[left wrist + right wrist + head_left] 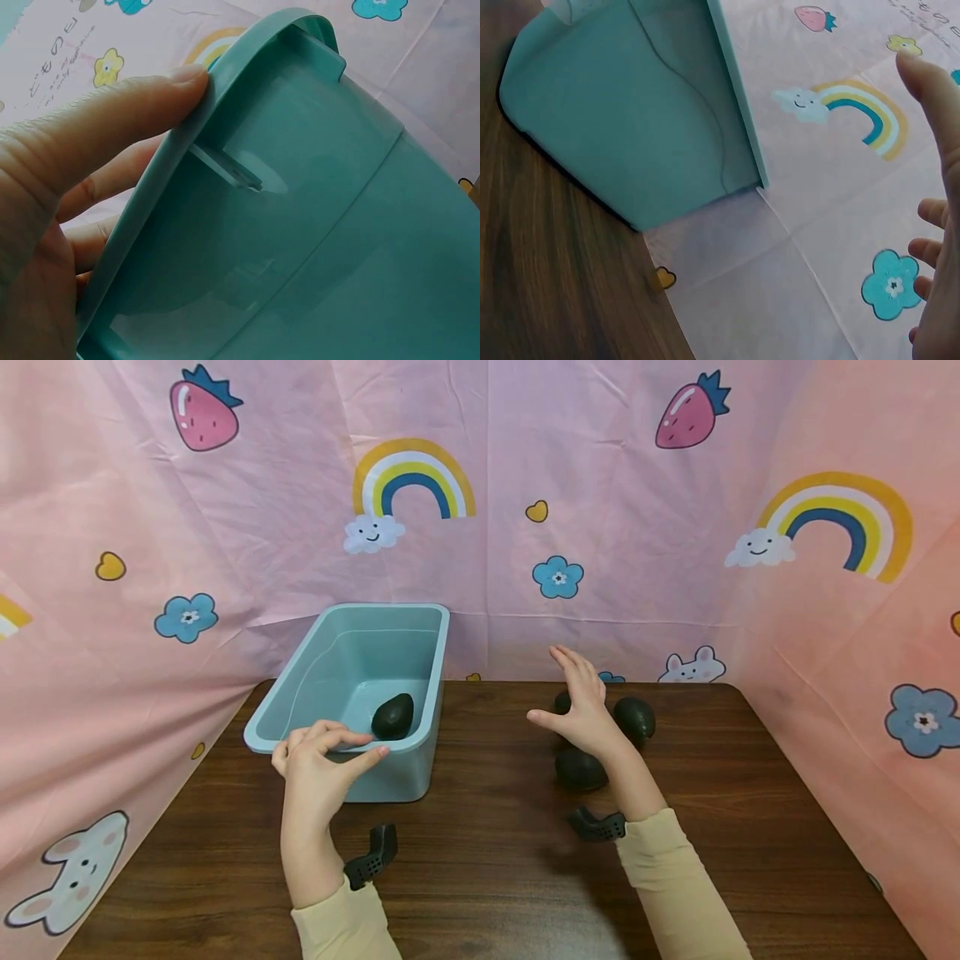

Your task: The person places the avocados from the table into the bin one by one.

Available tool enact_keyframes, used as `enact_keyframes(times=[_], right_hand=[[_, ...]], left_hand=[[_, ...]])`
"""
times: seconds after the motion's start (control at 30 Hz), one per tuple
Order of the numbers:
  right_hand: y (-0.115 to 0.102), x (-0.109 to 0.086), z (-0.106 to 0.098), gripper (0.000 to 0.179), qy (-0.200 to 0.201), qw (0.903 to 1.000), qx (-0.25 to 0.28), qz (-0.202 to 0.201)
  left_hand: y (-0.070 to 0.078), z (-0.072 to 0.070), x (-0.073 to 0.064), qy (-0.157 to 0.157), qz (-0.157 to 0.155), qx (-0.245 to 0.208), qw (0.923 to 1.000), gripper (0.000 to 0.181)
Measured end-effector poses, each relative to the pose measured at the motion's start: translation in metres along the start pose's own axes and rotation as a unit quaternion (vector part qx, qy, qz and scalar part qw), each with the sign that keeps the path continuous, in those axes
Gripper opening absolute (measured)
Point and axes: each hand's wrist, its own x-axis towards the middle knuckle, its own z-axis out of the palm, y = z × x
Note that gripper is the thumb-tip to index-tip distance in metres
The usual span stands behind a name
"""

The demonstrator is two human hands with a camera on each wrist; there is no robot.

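A dark avocado (pixel 393 717) lies inside a light blue plastic bin (pixel 438 693). At the bin's near rim is my left hand (pixel 318 768), gripping it with the thumb on the near side and the fingers over the edge; the left wrist view shows this thumb (pixel 142 112) against the rim. My right hand (pixel 585 702) is raised with fingers spread and holds nothing. Around it on the table are more avocados: one (pixel 634 718) to its right, another (pixel 580 770) nearer me, and a third (pixel 562 701) mostly hidden behind the hand.
The brown wooden table (pixel 495 860) carries the bin on its left part and the loose avocados right of centre. A pink printed cloth (pixel 480 560) hangs behind the table and along both sides. Black wrist mounts sit on both forearms.
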Motion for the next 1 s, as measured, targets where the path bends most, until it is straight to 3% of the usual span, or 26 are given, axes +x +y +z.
enact_keyframes(times=[1.0], right_hand=[[0.053, -0.038, -0.029, 0.086, 0.111, 0.9917, 0.017, 0.062]], left_hand=[[-0.002, 0.000, 0.001, 0.000, -0.002, -0.001, 1.0000, 0.020]])
